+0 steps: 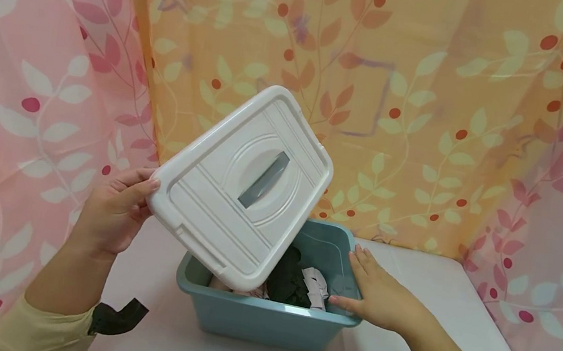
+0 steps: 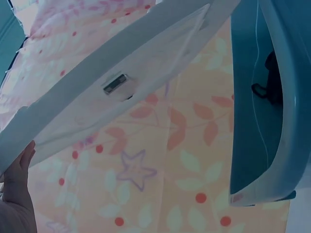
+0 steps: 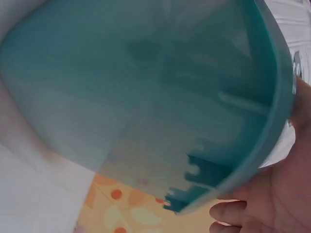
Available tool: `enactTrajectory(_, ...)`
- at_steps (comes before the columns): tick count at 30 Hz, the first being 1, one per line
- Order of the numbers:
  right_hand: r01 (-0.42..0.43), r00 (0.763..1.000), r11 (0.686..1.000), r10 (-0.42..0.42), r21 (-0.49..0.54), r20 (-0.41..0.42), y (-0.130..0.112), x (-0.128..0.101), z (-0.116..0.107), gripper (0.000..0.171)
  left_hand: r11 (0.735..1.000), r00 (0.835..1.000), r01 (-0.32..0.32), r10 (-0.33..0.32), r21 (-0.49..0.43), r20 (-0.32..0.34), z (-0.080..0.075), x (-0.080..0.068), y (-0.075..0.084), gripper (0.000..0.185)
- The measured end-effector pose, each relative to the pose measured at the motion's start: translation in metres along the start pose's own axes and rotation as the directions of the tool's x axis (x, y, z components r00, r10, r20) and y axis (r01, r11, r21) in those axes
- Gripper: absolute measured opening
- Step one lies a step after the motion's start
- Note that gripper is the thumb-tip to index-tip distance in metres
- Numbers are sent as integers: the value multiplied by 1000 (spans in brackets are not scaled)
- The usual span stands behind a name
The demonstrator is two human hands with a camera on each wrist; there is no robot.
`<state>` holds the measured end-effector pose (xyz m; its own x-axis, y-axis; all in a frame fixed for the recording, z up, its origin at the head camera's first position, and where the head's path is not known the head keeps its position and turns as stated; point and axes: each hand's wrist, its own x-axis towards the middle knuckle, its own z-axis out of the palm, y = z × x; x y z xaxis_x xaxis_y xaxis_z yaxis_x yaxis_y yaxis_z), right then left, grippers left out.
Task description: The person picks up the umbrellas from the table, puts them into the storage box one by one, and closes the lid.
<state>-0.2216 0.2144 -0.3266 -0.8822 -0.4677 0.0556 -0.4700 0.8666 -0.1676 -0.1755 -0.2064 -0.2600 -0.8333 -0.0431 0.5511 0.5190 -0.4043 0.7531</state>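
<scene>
My left hand (image 1: 115, 209) pinches the left corner of a white plastic lid (image 1: 205, 219) with a grey handle (image 1: 264, 179) on top. The lid is tilted above a blue-green storage bin (image 1: 266, 322), overlapping its left part in the head view. Its underside (image 2: 82, 116) shows in the left wrist view. Inside the bin lie a dark, crumpled cloth-like item (image 1: 288, 279) and a pale one (image 1: 316, 286); the lid hides the rest. My right hand (image 1: 382, 297) rests at the bin's right front corner, fingers extended along the rim and thumb over the front edge.
The bin stands on a white-covered table (image 1: 145, 298). Behind it hangs an orange leaf-patterned curtain (image 1: 416, 172). Pink patterned curtains (image 1: 23, 85) close in both sides. Black pieces (image 1: 117, 318) stick out from both wrists.
</scene>
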Motion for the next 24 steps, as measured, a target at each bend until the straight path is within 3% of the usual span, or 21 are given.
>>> enactTrajectory(8, -93, 992, 987, 102, 128, -68, 20, 32, -58, 99, 998, 998, 55, -55, 17, 1, 17, 2, -8, 22)
enactTrajectory(15, -145, 959, 948, 205, 282, -195, 26, 61, -106, 78, 998, 998, 55, -56, 25, 13, 28, 1, -15, 24)
enactTrajectory(20, -91, 945, 945, 182, 315, -272, 33, 81, -114, 70, 998, 999, 48, -49, 27, 11, 32, -3, -17, 24)
enactTrajectory(24, -48, 941, 933, 162, 358, -298, 37, 91, -110, 65, 999, 998, 36, -36, 9, 45, 33, -6, -18, 25)
